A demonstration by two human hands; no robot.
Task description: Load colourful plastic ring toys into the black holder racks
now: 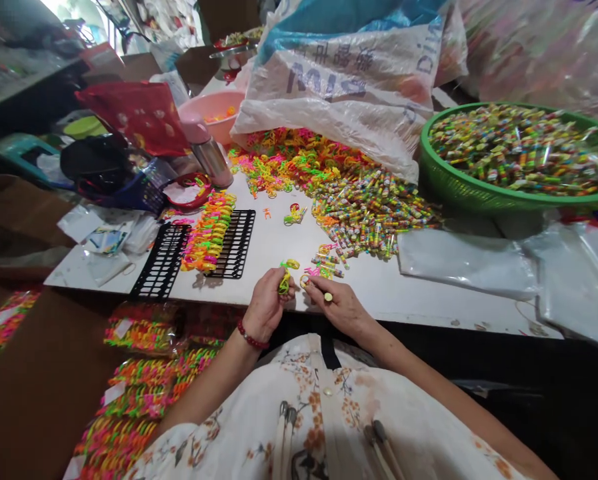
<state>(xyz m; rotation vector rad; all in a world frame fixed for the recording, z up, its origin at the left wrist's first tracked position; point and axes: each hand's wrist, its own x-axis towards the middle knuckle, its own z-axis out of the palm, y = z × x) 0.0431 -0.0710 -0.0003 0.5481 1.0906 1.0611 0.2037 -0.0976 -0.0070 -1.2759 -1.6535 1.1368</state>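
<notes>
My left hand [269,303], with a red bead bracelet on the wrist, is closed on a small yellow-green plastic toy piece [284,283]. Just to its right, my right hand [343,308] is closed around a small printed tube [327,297], whose pale round end sticks out between the fingers. A yellowish ring-shaped piece [304,281] shows at my right fingertips. Both hands are near the table's front edge, close together. Beyond them lie a few pink plastic pieces and printed tubes [331,261]. My fingers hide much of what they hold.
Behind are heaps of bright plastic pieces [299,160] and printed tubes [379,210]. A green basket [431,163] of tubes stands right, near clear plastic bags [469,263]. Black racks [161,260], one bearing a row of coloured pieces [209,233], lie left. Packed bags [139,387] sit below.
</notes>
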